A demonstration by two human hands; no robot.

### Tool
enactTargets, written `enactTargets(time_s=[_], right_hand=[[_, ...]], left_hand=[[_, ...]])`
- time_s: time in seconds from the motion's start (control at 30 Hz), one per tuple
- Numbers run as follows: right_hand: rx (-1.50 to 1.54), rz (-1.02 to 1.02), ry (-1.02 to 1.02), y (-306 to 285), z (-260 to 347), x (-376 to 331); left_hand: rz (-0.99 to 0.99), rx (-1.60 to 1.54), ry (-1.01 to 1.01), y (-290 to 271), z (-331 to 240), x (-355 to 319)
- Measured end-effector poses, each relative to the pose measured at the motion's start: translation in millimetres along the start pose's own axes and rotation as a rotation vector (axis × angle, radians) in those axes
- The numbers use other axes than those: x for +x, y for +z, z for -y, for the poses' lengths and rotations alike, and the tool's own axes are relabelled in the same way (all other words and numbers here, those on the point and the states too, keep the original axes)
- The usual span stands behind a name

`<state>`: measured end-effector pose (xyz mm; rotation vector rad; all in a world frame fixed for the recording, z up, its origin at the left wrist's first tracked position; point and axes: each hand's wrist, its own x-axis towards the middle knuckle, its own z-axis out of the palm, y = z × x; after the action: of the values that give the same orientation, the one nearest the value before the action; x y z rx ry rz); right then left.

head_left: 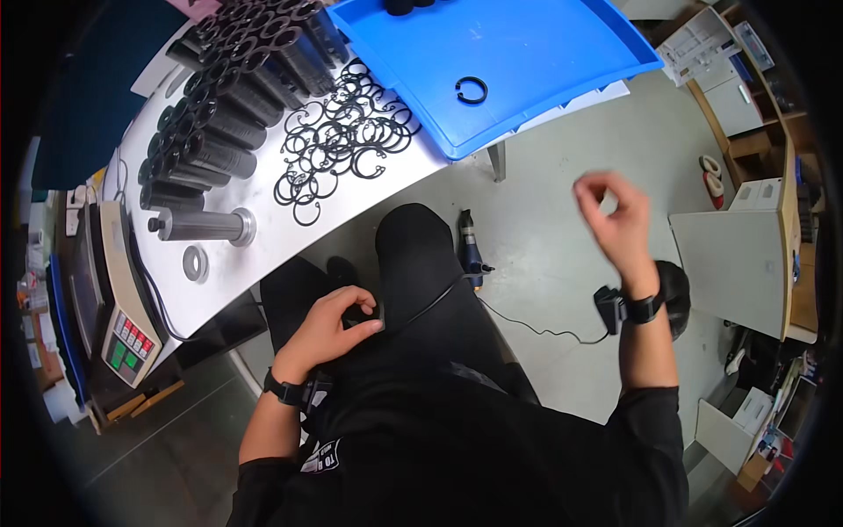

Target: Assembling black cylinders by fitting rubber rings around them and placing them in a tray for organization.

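Observation:
My left hand is over my thigh, below the table's edge, with the fingers curled and the thumb near the index fingertip. Something dark may sit between them, but it blends with the black trousers. Out to the right, above the floor, my right hand is raised with thumb and index finger curled together in a loop; nothing shows in it. Many black retaining rings lie in a loose pile on the white table. A single black retaining ring lies in the blue tray.
Black cylinders stand packed together left of the rings. A grey cylinder with a flange and a metal washer are closer. A scale is at left. A corded tool is beyond my knee; cabinets line the right.

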<state>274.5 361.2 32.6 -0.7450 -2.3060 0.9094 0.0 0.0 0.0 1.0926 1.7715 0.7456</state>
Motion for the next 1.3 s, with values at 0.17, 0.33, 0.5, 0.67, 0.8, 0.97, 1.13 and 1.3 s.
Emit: enactTargets(time_s=[0.17, 0.33, 0.5, 0.67, 0.8, 0.97, 1.13, 1.3], right_hand=[[-0.125, -0.011, -0.255, -2, 84, 98], [-0.356, 0.317, -0.158, 30, 102, 153], [-0.585, 0.498, -0.124, 50, 102, 176], [-0.622, 0.503, -0.052, 57, 110, 176], [-0.607, 0.493, -0.042, 63, 112, 175], [-0.649, 0.482, -0.020, 69, 112, 178], [-0.673, 0.462, 0.009, 59, 122, 179], [0.012, 0.317, 0.059, 39, 159, 155]], left_hand=[[-0.072, -0.011, 0.137, -22, 1, -24], [-0.128, -0.083, 0.190, -33, 3, -48], [-0.170, -0.114, 0.203, -42, 20, -65], [-0.186, -0.154, 0.229, -45, 37, -78], [-0.181, -0.151, 0.243, -48, 43, -84], [-0.187, -0.144, 0.280, -51, 45, -85], [-0.213, -0.150, 0.355, -54, 41, -86], [-0.322, -0.169, 0.484, -64, 27, -86]])
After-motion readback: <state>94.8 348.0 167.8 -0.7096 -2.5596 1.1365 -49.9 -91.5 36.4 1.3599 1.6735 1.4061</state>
